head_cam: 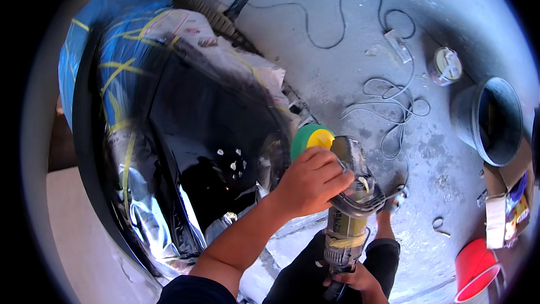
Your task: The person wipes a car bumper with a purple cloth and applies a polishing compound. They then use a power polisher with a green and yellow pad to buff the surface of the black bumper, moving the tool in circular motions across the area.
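A corded rotary polisher (347,226) slants up from my lap, carrying a green and yellow foam pad (319,138) at its head. Around its front runs a black loop handle (358,210). My left hand (310,183) is curled at the head, against the pad and beside the loop; which part its fingertips grip is hidden. Low down, my right hand (356,278) wraps the rear grip. To the left is a glossy black car body panel (202,105) with several white dabs of paste (233,165). Blue plastic sheeting (122,21) and yellow masking tape (120,69) border the panel.
A grey cable (396,122) coils across the concrete floor to a power strip (398,45). On the right stand a lidded can (447,65), a large grey bucket (468,114), a cardboard box (495,221) and a red bucket (474,261). A tape roll (438,222) lies nearby.
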`<state>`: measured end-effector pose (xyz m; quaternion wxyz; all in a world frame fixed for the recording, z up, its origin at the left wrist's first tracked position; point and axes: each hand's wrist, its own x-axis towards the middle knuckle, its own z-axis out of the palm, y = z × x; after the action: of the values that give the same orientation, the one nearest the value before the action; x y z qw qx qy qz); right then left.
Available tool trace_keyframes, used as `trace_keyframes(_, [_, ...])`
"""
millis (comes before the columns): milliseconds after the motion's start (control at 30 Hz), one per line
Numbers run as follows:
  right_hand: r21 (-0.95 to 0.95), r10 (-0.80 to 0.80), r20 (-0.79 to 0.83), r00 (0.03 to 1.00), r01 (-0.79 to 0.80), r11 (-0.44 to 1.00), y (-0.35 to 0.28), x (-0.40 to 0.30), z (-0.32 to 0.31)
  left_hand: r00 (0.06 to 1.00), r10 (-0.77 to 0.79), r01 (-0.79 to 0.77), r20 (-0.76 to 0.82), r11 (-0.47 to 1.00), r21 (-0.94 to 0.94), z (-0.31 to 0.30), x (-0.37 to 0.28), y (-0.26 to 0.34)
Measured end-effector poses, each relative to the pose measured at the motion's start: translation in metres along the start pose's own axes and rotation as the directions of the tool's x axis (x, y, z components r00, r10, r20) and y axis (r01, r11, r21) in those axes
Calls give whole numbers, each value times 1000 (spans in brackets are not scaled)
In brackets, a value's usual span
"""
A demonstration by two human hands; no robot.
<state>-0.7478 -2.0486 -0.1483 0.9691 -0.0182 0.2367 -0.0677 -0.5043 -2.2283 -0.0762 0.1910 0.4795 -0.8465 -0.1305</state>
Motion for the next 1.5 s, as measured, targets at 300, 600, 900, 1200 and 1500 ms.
trace_keyframes(300, [-303, 268, 48, 962, -242, 922, 21, 39, -52, 770, -607, 633, 196, 767, -109, -24, -54, 23])
trace_keyframes(600, [-316, 376, 10, 927, -354, 880, 25, 54, -76, 663, -608, 676, 437, 737, 1, -48, -70, 51])
trace_keyframes(900, [-53, 333, 98, 938, -329, 943, 64, 79, -72, 738, -590, 603, 327, 794, 70, -34, -88, 53])
trace_keyframes(1200, [-15, 324, 230, 918, -329, 944, 89, 106, -67, 776, -540, 508, 327, 842, 183, -40, -94, 47])
trace_keyframes(1500, [-47, 312, 291, 905, -312, 949, 81, 117, -59, 792, -525, 483, 311, 851, 205, -48, -90, 43])
